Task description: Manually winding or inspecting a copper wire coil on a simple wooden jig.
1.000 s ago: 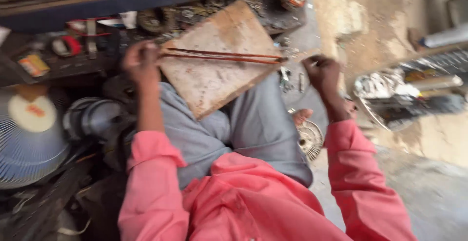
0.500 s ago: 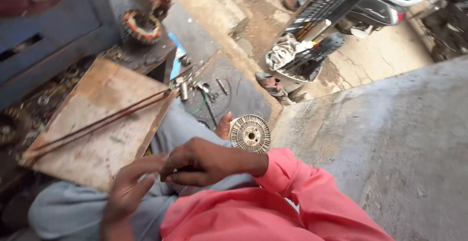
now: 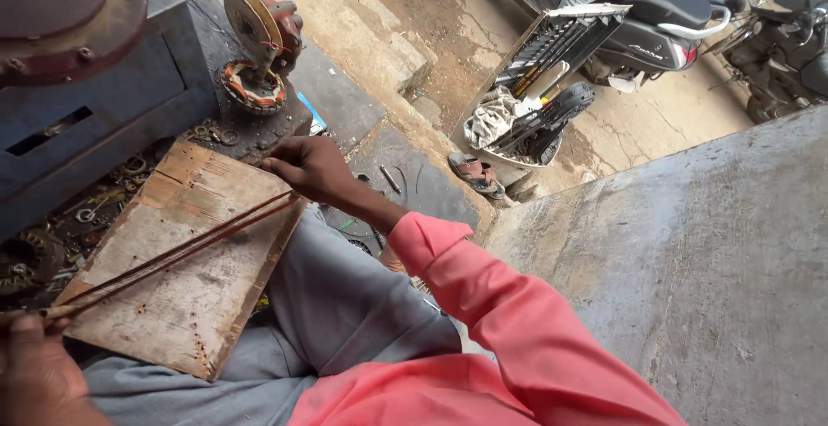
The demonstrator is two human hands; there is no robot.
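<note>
A blue metal cabinet (image 3: pixel 103 98) is seen at the upper left, with a rust-red rounded metal cover (image 3: pixel 69 12) above it. A motor stator wound with copper wire (image 3: pixel 253 88) is set on the dark bench top (image 3: pixel 276 124) beside it, and small metal rings and washers (image 3: pixel 95 210) are scattered below. A pair of brown sandals (image 3: pixel 476 173) is placed on the concrete floor (image 3: pixel 414 38). A white plastic crate (image 3: pixel 552 55) is leaned near a parked black scooter (image 3: pixel 664 21). A grey concrete wall (image 3: pixel 690 271) fills the right.
</note>
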